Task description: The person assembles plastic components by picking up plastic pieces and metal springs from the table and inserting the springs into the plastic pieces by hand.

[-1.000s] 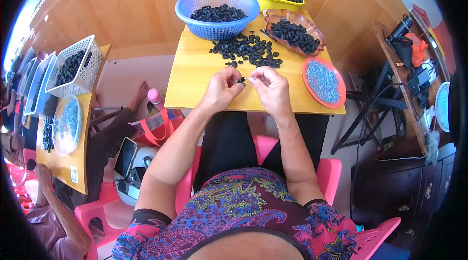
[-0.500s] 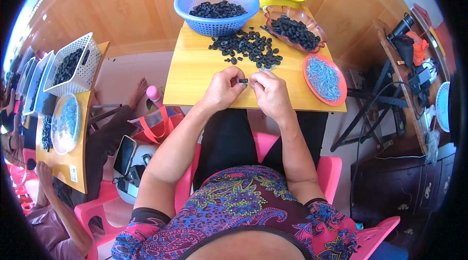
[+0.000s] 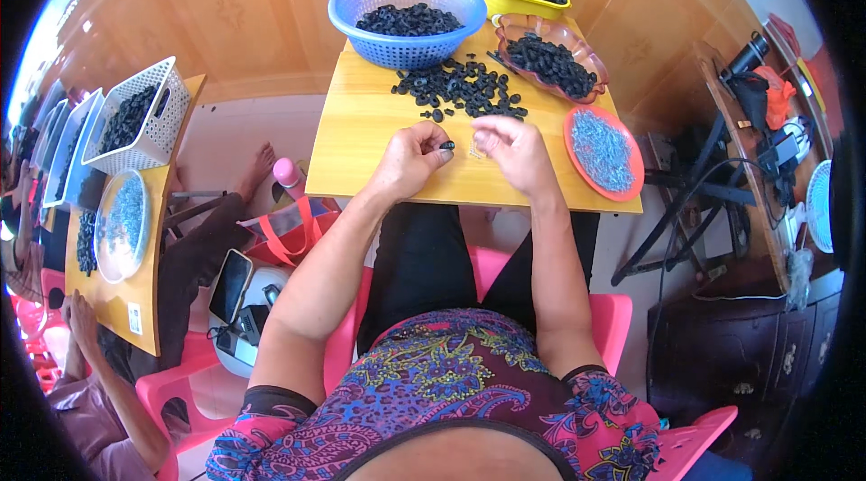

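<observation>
My left hand (image 3: 410,160) pinches a small black plastic part (image 3: 446,146) between thumb and fingertips, above the table's near edge. To its right, my right hand (image 3: 516,154) has its fingers curled in and its fingertips close together; whatever they hold, if anything, is too small to make out. A few tiny pale metal pieces (image 3: 474,149) lie on the wooden table (image 3: 352,134) between the hands. Just beyond them spreads a loose pile of black parts (image 3: 465,88). An orange-red plate (image 3: 629,191) of thin silvery metal pieces (image 3: 603,152) sits right of my right hand.
A blue basket (image 3: 406,52), a yellow basin (image 3: 492,1) and a brown scalloped dish (image 3: 591,95) hold black parts along the far side. At left, another person's arm (image 3: 117,391) shows beside a second table (image 3: 153,264). A red bag (image 3: 307,233) stands between the tables.
My right hand has moved away from the black part, and a gap now separates the hands. My left hand still holds the part. The view has shifted slightly.
</observation>
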The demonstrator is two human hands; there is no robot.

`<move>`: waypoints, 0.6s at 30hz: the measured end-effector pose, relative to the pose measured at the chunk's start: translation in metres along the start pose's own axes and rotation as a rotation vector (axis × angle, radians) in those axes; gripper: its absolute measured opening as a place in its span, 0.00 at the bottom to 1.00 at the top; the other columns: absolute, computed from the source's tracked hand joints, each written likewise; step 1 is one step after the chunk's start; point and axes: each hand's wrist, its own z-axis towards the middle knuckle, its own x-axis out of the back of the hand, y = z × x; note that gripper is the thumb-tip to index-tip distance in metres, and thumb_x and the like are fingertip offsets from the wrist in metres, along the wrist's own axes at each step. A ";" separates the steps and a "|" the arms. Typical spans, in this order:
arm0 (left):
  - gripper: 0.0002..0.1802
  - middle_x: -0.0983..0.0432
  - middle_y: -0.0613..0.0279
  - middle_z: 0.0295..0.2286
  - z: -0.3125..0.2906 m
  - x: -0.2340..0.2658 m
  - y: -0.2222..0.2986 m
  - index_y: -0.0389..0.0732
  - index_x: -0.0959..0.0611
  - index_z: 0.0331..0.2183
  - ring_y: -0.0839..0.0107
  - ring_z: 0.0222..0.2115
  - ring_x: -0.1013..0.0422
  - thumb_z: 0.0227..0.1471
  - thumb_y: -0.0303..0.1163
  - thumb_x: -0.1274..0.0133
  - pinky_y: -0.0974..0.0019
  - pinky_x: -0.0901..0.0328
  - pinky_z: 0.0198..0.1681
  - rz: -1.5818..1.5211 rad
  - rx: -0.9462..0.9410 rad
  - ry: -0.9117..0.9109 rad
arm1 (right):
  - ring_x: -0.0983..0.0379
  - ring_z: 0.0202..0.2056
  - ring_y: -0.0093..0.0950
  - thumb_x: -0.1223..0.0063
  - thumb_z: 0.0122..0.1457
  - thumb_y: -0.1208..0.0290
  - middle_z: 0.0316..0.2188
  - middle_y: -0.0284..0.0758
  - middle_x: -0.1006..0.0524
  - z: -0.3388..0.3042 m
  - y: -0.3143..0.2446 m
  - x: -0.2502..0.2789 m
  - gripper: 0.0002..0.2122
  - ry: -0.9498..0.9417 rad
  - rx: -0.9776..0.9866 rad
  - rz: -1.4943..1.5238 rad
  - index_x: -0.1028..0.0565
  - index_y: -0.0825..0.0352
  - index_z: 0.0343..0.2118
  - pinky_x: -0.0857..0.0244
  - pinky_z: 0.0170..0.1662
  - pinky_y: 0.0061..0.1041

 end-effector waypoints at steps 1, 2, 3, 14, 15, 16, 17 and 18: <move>0.05 0.33 0.71 0.20 0.001 0.001 -0.001 0.35 0.24 0.27 0.83 0.22 0.39 0.46 0.22 0.44 0.75 0.41 0.25 -0.005 0.019 -0.033 | 0.26 0.26 0.27 0.46 0.53 0.75 0.26 0.40 0.23 0.010 0.005 0.002 0.07 0.038 0.016 -0.087 0.23 0.70 0.35 0.34 0.32 0.23; 0.04 0.31 0.70 0.21 0.001 0.002 -0.002 0.35 0.24 0.28 0.82 0.22 0.37 0.47 0.21 0.45 0.76 0.39 0.25 -0.070 0.026 -0.020 | 0.26 0.27 0.30 0.46 0.52 0.76 0.27 0.41 0.23 0.020 0.011 0.000 0.07 0.072 -0.014 -0.274 0.23 0.69 0.34 0.33 0.32 0.25; 0.04 0.29 0.68 0.22 0.002 0.003 -0.002 0.35 0.24 0.29 0.81 0.22 0.35 0.48 0.20 0.46 0.77 0.38 0.26 -0.124 0.025 0.027 | 0.25 0.27 0.33 0.47 0.51 0.76 0.27 0.43 0.23 0.030 0.016 0.000 0.07 0.078 0.036 -0.410 0.23 0.68 0.34 0.33 0.33 0.26; 0.05 0.23 0.53 0.28 0.005 0.016 0.000 0.35 0.25 0.32 0.71 0.24 0.28 0.49 0.18 0.49 0.70 0.31 0.28 -0.686 0.158 0.054 | 0.29 0.39 0.44 0.53 0.51 0.75 0.34 0.47 0.27 0.075 0.044 -0.046 0.06 -0.078 -0.048 -1.122 0.23 0.65 0.27 0.34 0.42 0.39; 0.05 0.23 0.53 0.28 0.005 0.016 0.000 0.35 0.25 0.32 0.71 0.24 0.28 0.49 0.18 0.49 0.70 0.31 0.28 -0.690 0.198 0.036 | 0.29 0.37 0.44 0.52 0.50 0.75 0.33 0.47 0.27 0.072 0.043 -0.046 0.05 -0.052 0.007 -1.096 0.24 0.66 0.27 0.34 0.41 0.39; 0.05 0.23 0.55 0.27 0.005 0.016 0.000 0.35 0.25 0.32 0.73 0.23 0.28 0.49 0.19 0.48 0.72 0.31 0.28 -0.681 0.170 0.016 | 0.29 0.36 0.43 0.52 0.50 0.75 0.32 0.46 0.27 0.068 0.041 -0.044 0.05 -0.028 0.095 -1.052 0.24 0.66 0.28 0.34 0.41 0.38; 0.06 0.23 0.57 0.27 0.005 0.015 0.000 0.35 0.25 0.33 0.75 0.23 0.28 0.50 0.19 0.48 0.74 0.31 0.27 -0.664 0.130 0.027 | 0.29 0.35 0.43 0.51 0.49 0.76 0.30 0.45 0.27 0.064 0.037 -0.040 0.04 -0.010 0.089 -0.952 0.25 0.67 0.28 0.34 0.40 0.38; 0.06 0.23 0.57 0.27 0.005 0.015 0.000 0.35 0.25 0.34 0.75 0.23 0.28 0.49 0.19 0.48 0.74 0.31 0.27 -0.708 0.140 -0.022 | 0.29 0.34 0.43 0.50 0.48 0.77 0.29 0.44 0.27 0.058 0.032 -0.035 0.04 0.012 0.158 -0.812 0.26 0.68 0.28 0.35 0.39 0.38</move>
